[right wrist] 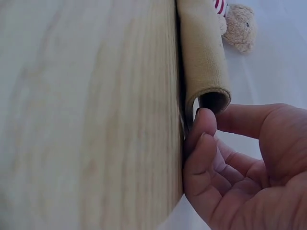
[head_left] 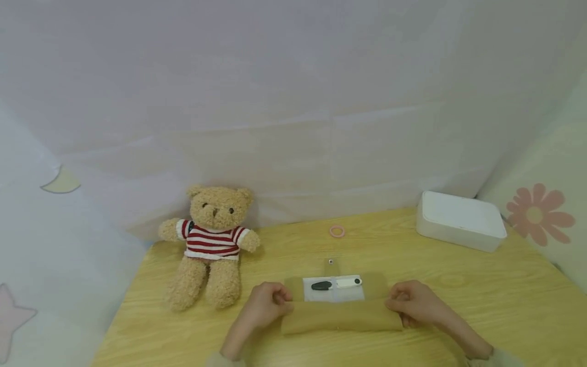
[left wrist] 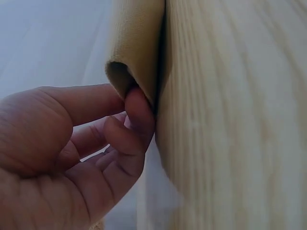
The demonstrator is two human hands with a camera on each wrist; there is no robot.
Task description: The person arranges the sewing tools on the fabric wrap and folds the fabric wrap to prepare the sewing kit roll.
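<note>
A tan cloth case (head_left: 341,317) lies on the near part of the wooden table (head_left: 174,339), its near side folded over in a loose roll that leaves a hollow at each end. The left hand (head_left: 265,306) pinches the left end of this fold: the thumb presses the outside while a fingertip reaches into the hollow, the cloth being all that parts them, and the other fingers curl just below. The right hand (head_left: 419,305) pinches the right end likewise, thumb against the cloth and a fingertip at the mouth of the hollow, the remaining fingers bent close together.

Beyond the fold, a black-and-white tool (head_left: 348,283) lies across a white panel (head_left: 347,295) inside the case. A small tab with a snap (head_left: 330,262) sticks out at the far edge. Farther back lies a pink ring (head_left: 337,235). A teddy bear (head_left: 212,247) in a striped shirt sits to the left; a white box (head_left: 462,220) stands at the far right.
</note>
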